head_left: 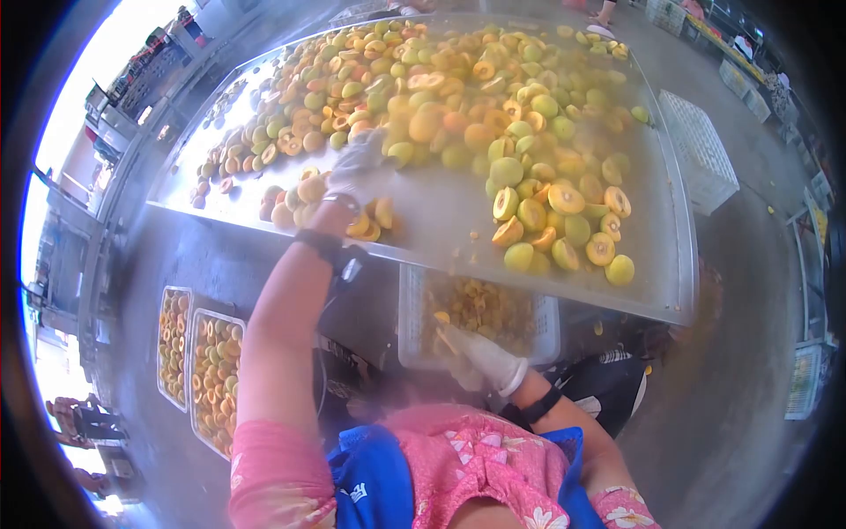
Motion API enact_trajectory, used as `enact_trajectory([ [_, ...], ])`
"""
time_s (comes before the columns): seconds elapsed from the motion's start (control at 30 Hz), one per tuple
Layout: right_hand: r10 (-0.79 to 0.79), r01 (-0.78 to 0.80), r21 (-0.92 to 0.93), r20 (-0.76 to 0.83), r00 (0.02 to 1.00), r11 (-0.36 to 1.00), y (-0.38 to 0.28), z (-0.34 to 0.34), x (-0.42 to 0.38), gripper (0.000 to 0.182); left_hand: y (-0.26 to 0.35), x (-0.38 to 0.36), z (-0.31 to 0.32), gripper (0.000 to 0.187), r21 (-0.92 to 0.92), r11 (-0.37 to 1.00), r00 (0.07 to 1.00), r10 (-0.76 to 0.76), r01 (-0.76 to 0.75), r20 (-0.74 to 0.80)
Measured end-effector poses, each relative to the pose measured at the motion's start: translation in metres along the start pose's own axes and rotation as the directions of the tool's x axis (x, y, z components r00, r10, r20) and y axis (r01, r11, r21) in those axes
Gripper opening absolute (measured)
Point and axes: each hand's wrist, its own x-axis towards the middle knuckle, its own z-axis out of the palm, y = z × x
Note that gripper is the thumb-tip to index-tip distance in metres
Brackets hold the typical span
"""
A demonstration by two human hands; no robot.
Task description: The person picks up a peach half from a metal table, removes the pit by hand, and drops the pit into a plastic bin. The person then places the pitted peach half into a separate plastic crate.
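My left hand (356, 169), in a white glove, reaches over the metal table at the near edge of the heaped fruit. Its fingers are smeared by motion. A small group of halved yellow peaches (310, 189) lies against that wrist. Lower down, my right hand (486, 356), also gloved in white, is over a white plastic crate (551, 328) below the table's front edge. Its fingers point forward and left, with the thumb apart. A small orange piece (441, 316) shows at the fingertips. Brownish-yellow pieces (480, 304) lie inside the crate.
The raised-rim metal table (423, 207) bears a big heap of yellow-green peaches (529, 97), many halved. Two trays of fruit (214, 375) stand on the floor to the left. A white crate (701, 154) stands beyond the right edge. More crates and people are in the background.
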Motion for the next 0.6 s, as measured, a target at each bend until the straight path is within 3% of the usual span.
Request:
enact_trajectory([
  [0.1,-0.049,0.047,-0.066,-0.03,0.998,0.997,-0.007,-0.005,-0.002,0.045,0.03,0.029,0.024,0.075,0.005,0.99,0.976,-0.136,0.138,0.17],
  [0.17,0.038,-0.039,0.029,0.014,0.999,0.999,-0.022,-0.001,-0.015,0.045,0.027,0.049,0.057,0.072,0.075,0.952,0.936,-0.305,0.296,0.175],
  [0.27,0.016,-0.017,-0.034,-0.045,0.999,0.999,-0.029,-0.001,-0.02,0.044,0.03,0.059,0.079,0.064,0.052,0.911,0.892,-0.412,0.41,0.185],
  [0.37,0.01,-0.011,-0.012,-0.087,0.996,1.0,-0.035,0.002,-0.025,0.043,0.04,0.045,0.084,0.057,0.176,0.94,0.94,-0.316,0.293,0.126],
  [0.5,-0.09,0.089,-0.014,-0.115,0.989,0.996,-0.035,0.006,-0.03,0.04,0.071,0.014,0.05,0.05,-0.042,0.93,0.908,-0.346,0.366,0.234],
  [0.53,-0.141,0.136,-0.059,-0.088,0.986,0.989,-0.023,-0.004,-0.019,0.038,0.064,0.005,0.058,0.047,-0.114,0.943,0.947,-0.3,0.313,0.115],
  [0.57,-0.145,0.141,-0.052,-0.095,0.985,0.989,-0.011,-0.009,-0.01,0.038,0.059,-0.002,0.066,0.047,-0.114,0.946,0.949,-0.291,0.304,0.121],
  [0.6,-0.256,0.26,0.013,-0.121,0.959,0.966,-0.005,-0.009,-0.002,0.037,0.06,-0.014,0.067,0.043,-0.459,0.803,0.924,-0.318,0.382,0.212],
])
